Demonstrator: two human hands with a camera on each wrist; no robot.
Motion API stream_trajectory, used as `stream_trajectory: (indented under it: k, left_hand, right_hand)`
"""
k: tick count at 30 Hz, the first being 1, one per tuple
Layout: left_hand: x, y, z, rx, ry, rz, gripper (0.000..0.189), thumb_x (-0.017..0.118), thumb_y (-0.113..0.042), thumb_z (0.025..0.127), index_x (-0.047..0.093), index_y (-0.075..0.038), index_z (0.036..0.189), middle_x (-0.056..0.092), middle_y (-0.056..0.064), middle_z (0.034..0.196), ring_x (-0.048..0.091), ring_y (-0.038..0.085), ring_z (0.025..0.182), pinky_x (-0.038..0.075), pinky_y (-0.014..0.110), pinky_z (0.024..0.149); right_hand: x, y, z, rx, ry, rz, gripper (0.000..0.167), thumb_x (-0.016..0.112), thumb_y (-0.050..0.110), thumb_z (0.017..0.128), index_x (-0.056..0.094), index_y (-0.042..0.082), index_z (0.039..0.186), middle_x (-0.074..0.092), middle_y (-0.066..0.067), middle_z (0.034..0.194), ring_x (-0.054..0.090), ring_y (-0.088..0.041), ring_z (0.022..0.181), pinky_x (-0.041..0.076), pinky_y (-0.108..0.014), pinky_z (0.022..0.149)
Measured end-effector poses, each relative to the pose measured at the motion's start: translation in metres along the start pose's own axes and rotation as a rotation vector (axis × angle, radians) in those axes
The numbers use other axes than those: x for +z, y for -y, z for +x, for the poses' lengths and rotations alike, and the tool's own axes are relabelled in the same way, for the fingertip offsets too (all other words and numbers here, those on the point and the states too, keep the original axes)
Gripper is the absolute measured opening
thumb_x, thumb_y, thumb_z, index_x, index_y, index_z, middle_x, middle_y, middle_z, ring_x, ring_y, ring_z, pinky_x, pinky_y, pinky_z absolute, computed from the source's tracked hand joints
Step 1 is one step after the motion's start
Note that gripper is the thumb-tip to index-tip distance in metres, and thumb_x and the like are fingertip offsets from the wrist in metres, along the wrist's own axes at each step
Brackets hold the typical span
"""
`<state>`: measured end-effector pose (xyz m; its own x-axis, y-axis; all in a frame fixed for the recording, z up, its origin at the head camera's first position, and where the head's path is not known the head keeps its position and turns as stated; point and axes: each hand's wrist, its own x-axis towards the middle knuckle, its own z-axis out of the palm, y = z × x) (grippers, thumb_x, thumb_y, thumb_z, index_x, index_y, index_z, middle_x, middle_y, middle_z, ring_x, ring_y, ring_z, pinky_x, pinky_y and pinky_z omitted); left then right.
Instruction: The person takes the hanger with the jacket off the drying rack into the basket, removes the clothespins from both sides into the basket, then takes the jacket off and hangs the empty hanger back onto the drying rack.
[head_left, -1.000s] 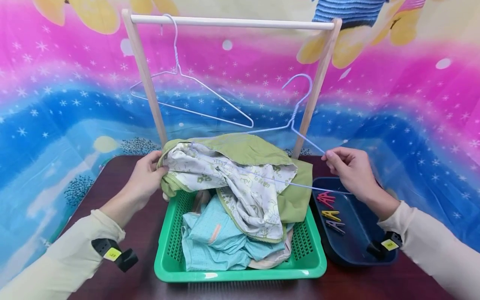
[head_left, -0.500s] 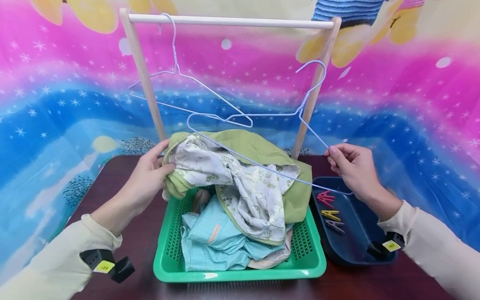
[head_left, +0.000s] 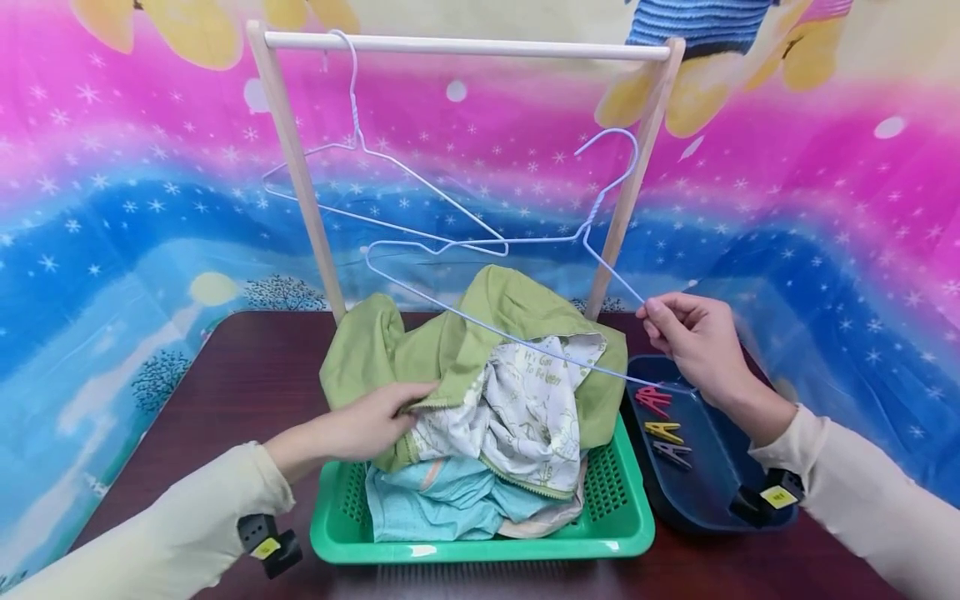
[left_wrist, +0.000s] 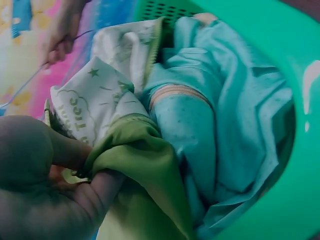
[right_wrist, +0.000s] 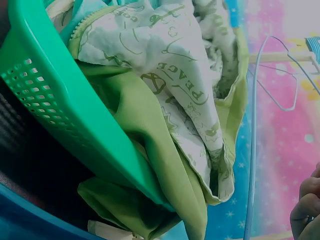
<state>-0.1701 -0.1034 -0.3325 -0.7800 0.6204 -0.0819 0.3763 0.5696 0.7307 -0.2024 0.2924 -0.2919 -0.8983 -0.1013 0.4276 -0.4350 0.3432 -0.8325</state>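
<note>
A green zip jacket (head_left: 435, 354) with a white printed lining (right_wrist: 175, 65) lies heaped on top of the clothes in the green basket (head_left: 480, 550). My left hand (head_left: 367, 423) pinches the jacket's zip edge between thumb and fingers, as the left wrist view shows with the gathered green cloth (left_wrist: 135, 145). With thumb and fingertips, my right hand (head_left: 693, 342) grips a lilac wire hanger (head_left: 517, 240) near its right end. The hanger hangs in the air above the jacket, hook upward, its bottom bar crossing in front of the cloth.
A second wire hanger (head_left: 427, 187) hangs at the left of the wooden rack's rail (head_left: 480, 45). Light-blue clothing (head_left: 427, 517) lies in the basket below the jacket. Right of it, a dark blue tray (head_left: 720, 467) holds several clothespins (head_left: 662, 431) on the brown table (head_left: 247, 367).
My left hand has moved from the jacket's left side right and down to its front zip edge, folding the left part over the lining. The hanger rose, then dipped slightly.
</note>
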Motion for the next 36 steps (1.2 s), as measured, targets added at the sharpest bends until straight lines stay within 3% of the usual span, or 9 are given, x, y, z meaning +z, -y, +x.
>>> stream_trajectory:
  k: [2, 4, 8, 11, 13, 17, 20, 29, 36]
  left_hand:
    - [0.005, 0.001, 0.004, -0.018, 0.041, 0.046, 0.052, 0.043, 0.005, 0.101, 0.038, 0.003, 0.153, 0.041, 0.025, 0.157, 0.060, 0.033, 0.121, 0.051, 0.036, 0.090]
    - [0.007, 0.000, 0.007, -0.071, 0.093, 0.053, 0.052, 0.041, 0.004, 0.102, 0.038, 0.000, 0.154, 0.040, 0.023, 0.158, 0.062, 0.026, 0.087, 0.049, 0.031, 0.075]
    - [0.011, -0.002, 0.009, -0.145, 0.178, 0.062, 0.052, 0.042, -0.001, 0.105, 0.036, -0.005, 0.156, 0.039, 0.019, 0.160, 0.053, 0.019, 0.074, 0.047, 0.034, 0.071]
    - [0.012, -0.004, 0.009, -0.164, 0.224, 0.077, 0.054, 0.049, -0.012, 0.106, 0.034, -0.006, 0.157, 0.039, 0.016, 0.161, 0.059, 0.020, 0.113, 0.046, 0.039, 0.089]
    - [0.014, -0.005, 0.008, -0.180, 0.247, 0.058, 0.057, 0.053, -0.020, 0.106, 0.033, -0.008, 0.158, 0.040, 0.013, 0.161, 0.063, 0.023, 0.104, 0.046, 0.040, 0.094]
    - [0.017, -0.005, 0.008, -0.178, 0.271, 0.061, 0.062, 0.055, -0.031, 0.105, 0.033, -0.008, 0.158, 0.041, 0.010, 0.160, 0.062, 0.024, 0.116, 0.046, 0.041, 0.104]
    - [0.019, -0.004, 0.007, -0.168, 0.273, 0.097, 0.063, 0.055, -0.032, 0.105, 0.033, -0.004, 0.157, 0.038, 0.014, 0.161, 0.041, 0.028, 0.148, 0.039, 0.046, 0.118]
    - [0.030, -0.005, 0.006, -0.216, 0.342, 0.263, 0.064, 0.057, -0.037, 0.104, 0.039, -0.002, 0.154, 0.025, 0.017, 0.166, 0.032, 0.030, 0.153, 0.035, 0.046, 0.121]
    - [0.028, -0.010, 0.004, -0.231, 0.333, 0.280, 0.068, 0.055, -0.042, 0.103, 0.036, -0.003, 0.156, 0.024, 0.017, 0.167, 0.029, 0.028, 0.154, 0.032, 0.044, 0.123]
  right_hand:
    - [0.001, 0.001, -0.001, -0.004, 0.012, -0.017, 0.023, 0.054, 0.013, 0.105, 0.071, 0.010, 0.090, 0.058, 0.006, 0.065, 0.039, -0.013, 0.050, 0.028, -0.033, 0.042]
    - [0.002, 0.002, -0.001, -0.008, 0.021, -0.030, 0.023, 0.054, 0.013, 0.105, 0.071, 0.010, 0.091, 0.058, 0.006, 0.065, 0.039, -0.013, 0.049, 0.029, -0.032, 0.043]
    - [0.004, 0.002, -0.002, -0.014, 0.037, -0.042, 0.023, 0.053, 0.012, 0.105, 0.071, 0.008, 0.091, 0.058, 0.006, 0.066, 0.040, -0.014, 0.050, 0.031, -0.032, 0.043]
    - [0.005, 0.002, -0.002, -0.017, 0.047, -0.055, 0.023, 0.053, 0.012, 0.105, 0.071, 0.007, 0.091, 0.058, 0.006, 0.066, 0.039, -0.014, 0.050, 0.032, -0.032, 0.044]
    - [0.006, 0.002, -0.002, -0.017, 0.054, -0.065, 0.023, 0.053, 0.012, 0.105, 0.071, 0.007, 0.091, 0.057, 0.006, 0.066, 0.038, -0.015, 0.050, 0.032, -0.032, 0.044]
    - [0.008, 0.000, -0.002, -0.016, 0.067, -0.080, 0.023, 0.053, 0.012, 0.105, 0.070, 0.005, 0.091, 0.057, 0.006, 0.065, 0.035, -0.016, 0.047, 0.032, -0.033, 0.044]
    - [0.010, -0.001, -0.003, -0.019, 0.073, -0.102, 0.023, 0.054, 0.013, 0.105, 0.070, 0.005, 0.091, 0.057, 0.006, 0.065, 0.035, -0.016, 0.046, 0.032, -0.033, 0.044]
    - [0.013, -0.004, -0.002, -0.010, 0.093, -0.109, 0.024, 0.054, 0.013, 0.105, 0.070, 0.003, 0.091, 0.059, 0.002, 0.064, 0.034, -0.016, 0.045, 0.032, -0.033, 0.044]
    - [0.014, -0.008, 0.000, -0.003, 0.109, -0.105, 0.024, 0.054, 0.013, 0.105, 0.070, 0.005, 0.090, 0.058, 0.004, 0.063, 0.033, -0.015, 0.045, 0.031, -0.033, 0.043]
